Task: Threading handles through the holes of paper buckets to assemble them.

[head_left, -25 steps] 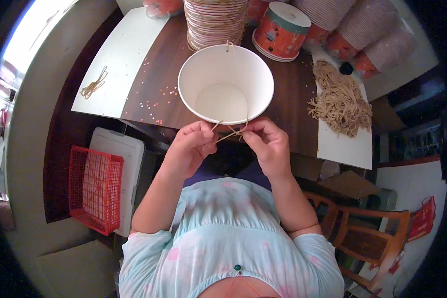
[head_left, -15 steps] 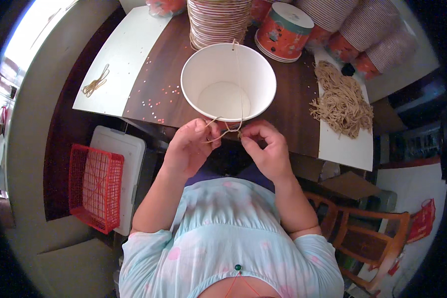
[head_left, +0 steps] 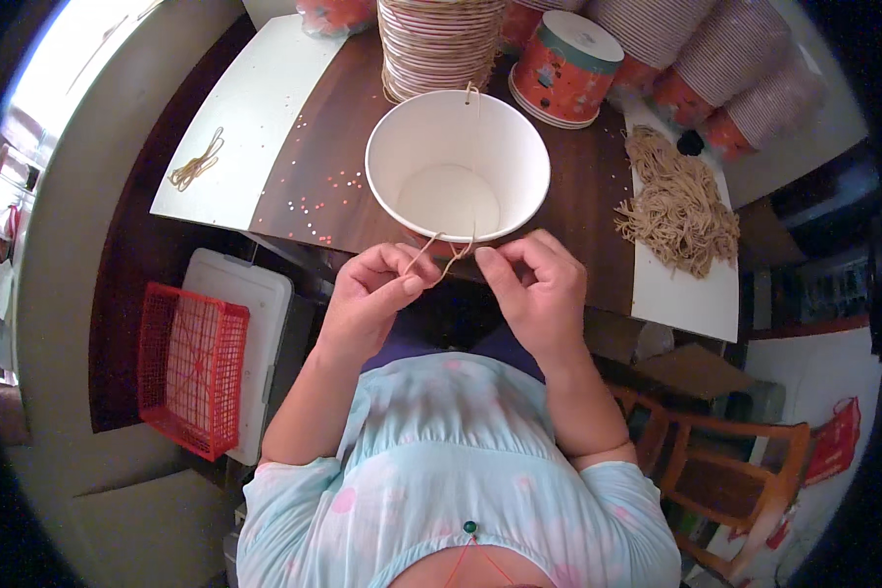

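Since the earliest frame, the cord between the two hands has gone from a nearly straight stretch to a slack bend, and the right hand's thumb sits closer to the rim (the whole view has also drifted a little, so the bucket's small shift may be only the head turning).

On the brown-and-white surface [head_left: 353, 98], a tall stack of nested buckets [head_left: 441, 49] stands at the back; tan strands seem to hang at its sides, so those look already strung. The loose heap of cord [head_left: 678, 201] on the right suggests plenty remains to be fitted.

The white bucket [head_left: 458, 137] stands upright at the near edge of the surface, right in front of the person. I judge it about half strung: at the far rim a tan strand runs through a small hole and looks fastened, while the near side is unfinished, its loop loose and not yet drawn snug. The inside is plain white and holds nothing; a sliver of orange-red outer wall shows under the near rim.

The left hand [head_left: 372, 294] has its fingers pinched on the cord [head_left: 424, 252]. The right hand's [head_left: 544, 299] fingers are narrowly spaced beside the loop; whether they grip it I cannot tell.

The cord itself is thin, tan and limp, curling below the rim.
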### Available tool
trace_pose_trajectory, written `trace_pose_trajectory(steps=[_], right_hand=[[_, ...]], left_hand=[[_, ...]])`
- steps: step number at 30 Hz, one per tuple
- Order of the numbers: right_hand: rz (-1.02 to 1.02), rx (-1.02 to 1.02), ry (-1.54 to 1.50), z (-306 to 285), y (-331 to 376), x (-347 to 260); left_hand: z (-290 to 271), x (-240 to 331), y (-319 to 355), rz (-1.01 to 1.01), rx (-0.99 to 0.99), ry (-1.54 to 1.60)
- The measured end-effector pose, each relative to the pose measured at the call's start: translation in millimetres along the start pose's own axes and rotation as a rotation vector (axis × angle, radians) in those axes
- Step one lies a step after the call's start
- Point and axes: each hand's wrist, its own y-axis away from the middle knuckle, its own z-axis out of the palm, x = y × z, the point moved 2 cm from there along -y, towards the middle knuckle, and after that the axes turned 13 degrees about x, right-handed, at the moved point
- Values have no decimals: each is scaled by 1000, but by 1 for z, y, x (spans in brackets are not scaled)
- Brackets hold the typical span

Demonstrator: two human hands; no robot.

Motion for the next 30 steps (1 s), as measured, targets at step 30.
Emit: trace_pose_trajectory(steps=[30], right_hand=[[-774, -67, -16, 8, -28, 2]], left_hand=[[5, 47, 8, 496, 105, -751]])
